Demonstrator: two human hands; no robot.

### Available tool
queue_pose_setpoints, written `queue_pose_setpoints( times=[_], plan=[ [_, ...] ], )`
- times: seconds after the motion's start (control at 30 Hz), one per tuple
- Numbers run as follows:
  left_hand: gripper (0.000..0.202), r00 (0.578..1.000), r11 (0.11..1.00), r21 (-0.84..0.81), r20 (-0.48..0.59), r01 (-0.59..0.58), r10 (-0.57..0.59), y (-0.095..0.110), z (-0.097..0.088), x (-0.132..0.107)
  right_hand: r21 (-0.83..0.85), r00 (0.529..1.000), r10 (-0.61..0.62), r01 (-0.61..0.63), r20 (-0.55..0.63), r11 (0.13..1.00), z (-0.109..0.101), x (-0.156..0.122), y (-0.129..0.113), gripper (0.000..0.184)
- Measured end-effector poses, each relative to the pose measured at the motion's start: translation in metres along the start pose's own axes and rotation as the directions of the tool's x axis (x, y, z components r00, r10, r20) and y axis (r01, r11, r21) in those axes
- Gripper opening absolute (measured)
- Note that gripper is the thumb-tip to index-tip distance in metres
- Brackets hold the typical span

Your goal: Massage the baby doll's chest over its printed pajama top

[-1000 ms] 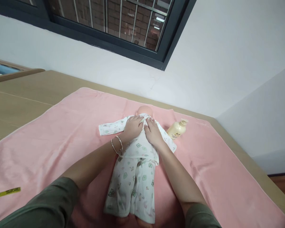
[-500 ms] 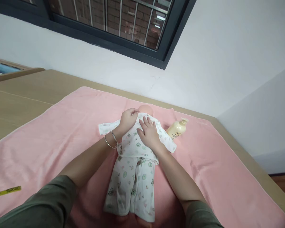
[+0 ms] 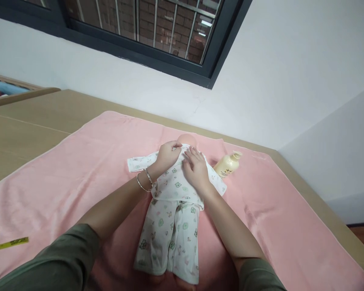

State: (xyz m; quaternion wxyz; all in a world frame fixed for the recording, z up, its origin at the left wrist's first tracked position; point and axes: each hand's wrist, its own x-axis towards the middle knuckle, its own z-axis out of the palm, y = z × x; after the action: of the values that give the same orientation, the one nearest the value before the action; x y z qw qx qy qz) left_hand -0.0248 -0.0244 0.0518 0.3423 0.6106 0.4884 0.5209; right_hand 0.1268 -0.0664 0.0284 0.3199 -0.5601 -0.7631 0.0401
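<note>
A baby doll (image 3: 186, 139) lies on its back on a pink towel (image 3: 79, 178), dressed in a white printed top (image 3: 174, 186) and matching trousers (image 3: 170, 234). My left hand (image 3: 166, 155), with bangles on the wrist, pinches the top's collar at the doll's neck with curled fingers. My right hand (image 3: 195, 169) rests on the doll's chest and shoulder, fingertips at the same collar. Most of the doll's head is hidden behind my hands.
A cream pump bottle (image 3: 227, 165) lies on the towel to the right of the doll. A yellow measuring tape (image 3: 7, 244) lies at the left edge. The towel covers a tan surface (image 3: 24, 125) against a white wall under a barred window.
My left hand went from lying flat on the doll's shoulder to curling on the collar. My right hand shifted slightly up toward the neck.
</note>
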Motion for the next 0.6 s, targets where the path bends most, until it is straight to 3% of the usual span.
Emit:
queue_pose_setpoints(
  times=[0.07,0.2,0.3,0.43,0.6],
  plan=[
    [0.023,1.0,1.0,0.009,0.013,-0.007,0.007,0.0,0.002,-0.002,0.002,0.999,-0.002,0.002,-0.053,1.0,0.003,-0.001,0.003,0.042],
    [0.026,0.999,0.999,0.039,0.041,-0.016,0.015,-0.003,0.005,-0.004,0.042,0.997,0.068,-0.066,-0.048,0.997,0.01,-0.001,0.007,0.042],
    [0.028,0.997,0.996,0.085,0.077,-0.036,0.03,-0.006,0.007,-0.006,0.098,0.987,0.121,-0.111,-0.106,0.989,0.002,0.002,0.009,0.042],
    [0.03,0.978,0.944,0.276,0.158,-0.179,0.139,-0.01,0.017,-0.015,0.216,0.947,0.174,-0.117,-0.271,0.969,-0.038,0.006,0.006,0.042],
    [0.032,0.937,0.788,0.507,0.208,-0.35,0.282,-0.015,0.036,-0.03,0.29,0.83,0.201,-0.05,-0.52,0.956,-0.105,0.003,0.003,0.035]
  ],
)
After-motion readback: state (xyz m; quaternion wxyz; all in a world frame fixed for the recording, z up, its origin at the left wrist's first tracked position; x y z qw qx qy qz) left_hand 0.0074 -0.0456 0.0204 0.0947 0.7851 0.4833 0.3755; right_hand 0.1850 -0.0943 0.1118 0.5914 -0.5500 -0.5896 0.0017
